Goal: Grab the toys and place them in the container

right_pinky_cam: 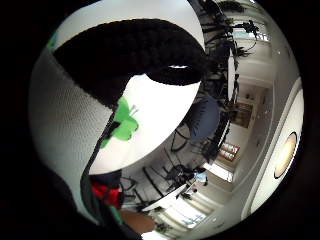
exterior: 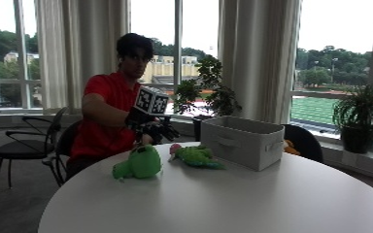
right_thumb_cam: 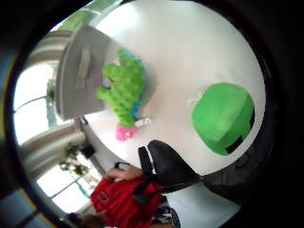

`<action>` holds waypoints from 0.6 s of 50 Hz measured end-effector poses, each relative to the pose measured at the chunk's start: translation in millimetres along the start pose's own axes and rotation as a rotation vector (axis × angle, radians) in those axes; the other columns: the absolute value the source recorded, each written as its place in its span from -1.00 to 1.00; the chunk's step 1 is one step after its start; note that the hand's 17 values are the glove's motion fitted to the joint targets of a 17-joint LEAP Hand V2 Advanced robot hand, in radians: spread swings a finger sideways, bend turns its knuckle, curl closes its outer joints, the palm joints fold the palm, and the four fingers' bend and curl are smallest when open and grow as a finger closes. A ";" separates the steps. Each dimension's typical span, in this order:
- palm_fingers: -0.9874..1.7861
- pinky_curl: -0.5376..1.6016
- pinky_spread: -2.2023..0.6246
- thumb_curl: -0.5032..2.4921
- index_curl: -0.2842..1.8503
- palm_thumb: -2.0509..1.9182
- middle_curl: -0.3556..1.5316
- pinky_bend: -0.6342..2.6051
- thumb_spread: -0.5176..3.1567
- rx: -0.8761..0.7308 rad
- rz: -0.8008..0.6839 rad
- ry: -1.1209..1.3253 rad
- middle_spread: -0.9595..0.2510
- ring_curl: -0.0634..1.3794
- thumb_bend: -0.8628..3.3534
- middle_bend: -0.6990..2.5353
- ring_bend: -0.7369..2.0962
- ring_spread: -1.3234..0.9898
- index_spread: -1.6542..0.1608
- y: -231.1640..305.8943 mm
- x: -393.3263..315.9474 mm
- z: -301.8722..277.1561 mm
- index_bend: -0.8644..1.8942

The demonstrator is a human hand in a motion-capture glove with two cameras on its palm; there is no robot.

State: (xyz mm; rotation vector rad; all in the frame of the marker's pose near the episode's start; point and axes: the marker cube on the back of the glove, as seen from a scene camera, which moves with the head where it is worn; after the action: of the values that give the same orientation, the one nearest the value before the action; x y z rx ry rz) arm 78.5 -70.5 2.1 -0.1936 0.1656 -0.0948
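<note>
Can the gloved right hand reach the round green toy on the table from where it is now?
Probably yes. The gloved right hand hovers just above the round green toy, with nothing between them.

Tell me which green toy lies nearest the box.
The dinosaur with the pink snout, right beside the box. The plain green plush sits farther off.

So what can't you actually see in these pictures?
- Inside of the grey bin: the outside view shows only its walls, so its contents are hidden.
- Gloved hand: its fingers are too small and dark there to tell curled from straight.
- Round green toy: its face is turned away; the other green toy is blurred.
</note>
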 end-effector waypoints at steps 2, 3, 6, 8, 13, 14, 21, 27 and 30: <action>-0.45 -0.18 0.62 -0.42 -0.63 0.05 -0.34 0.21 -0.16 -0.013 -0.028 -0.011 0.52 -0.50 -0.60 -0.48 -0.22 0.15 0.46 7.6 5.5 10.7 -0.31; -0.45 -0.18 0.62 -0.42 -0.63 0.05 -0.34 0.21 -0.16 -0.017 -0.028 -0.014 0.52 -0.50 -0.60 -0.48 -0.23 0.15 0.46 10.8 7.7 15.7 -0.31; -0.44 -0.18 0.62 -0.43 -0.63 0.04 -0.34 0.20 -0.16 -0.027 -0.014 -0.020 0.51 -0.50 -0.61 -0.48 -0.24 0.15 0.46 15.1 15.2 27.0 -0.31; -0.44 -0.18 0.62 -0.43 -0.63 0.04 -0.34 0.20 -0.16 -0.031 0.001 -0.021 0.51 -0.50 -0.61 -0.48 -0.24 0.15 0.46 14.2 22.0 32.6 -0.31; -0.44 -0.18 0.63 -0.43 -0.63 0.03 -0.34 0.20 -0.17 -0.053 0.007 -0.024 0.51 -0.50 -0.61 -0.48 -0.25 0.15 0.46 15.8 33.2 47.2 -0.32; -0.44 -0.18 0.63 -0.44 -0.63 0.02 -0.34 0.20 -0.17 -0.061 0.004 -0.023 0.51 -0.50 -0.61 -0.48 -0.25 0.15 0.46 17.9 33.4 50.7 -0.32; -0.44 -0.18 0.63 -0.44 -0.64 0.02 -0.35 0.21 -0.18 -0.092 -0.019 -0.032 0.52 -0.50 -0.61 -0.48 -0.26 0.16 0.46 20.6 35.8 70.0 -0.33; -0.45 -0.18 0.63 -0.44 -0.65 0.02 -0.35 0.23 -0.18 -0.124 -0.040 -0.046 0.52 -0.49 -0.61 -0.48 -0.26 0.16 0.46 16.4 32.5 78.4 -0.34; -0.46 -0.17 0.63 -0.44 -0.65 0.03 -0.36 0.24 -0.18 -0.149 -0.062 -0.041 0.54 -0.48 -0.61 -0.49 -0.25 0.16 0.46 15.9 27.6 83.2 -0.34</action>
State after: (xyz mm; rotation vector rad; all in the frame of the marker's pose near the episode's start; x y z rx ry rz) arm 121.2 -42.8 75.2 -0.3486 0.1262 -0.1401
